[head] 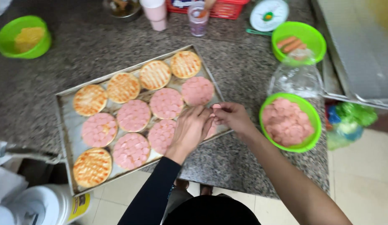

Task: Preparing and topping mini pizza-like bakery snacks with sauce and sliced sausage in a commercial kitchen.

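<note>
We see a pink sausage slice (216, 106) pinched in the fingertips of our right hand (232, 118), at the near right corner of the baking tray (64, 125). Our left hand (190, 130) sits just left of it, fingers curled down on a slice-covered pizza base (162, 135), touching the right hand's fingertips. Further left, more bases: some covered in slices, some bare with sauce stripes (92, 167). Right of the right hand, a green bowl of slices (307, 146); beyond it, a green bowl with whole sausages (317, 39). All on the speckled desk (244, 71).
</note>
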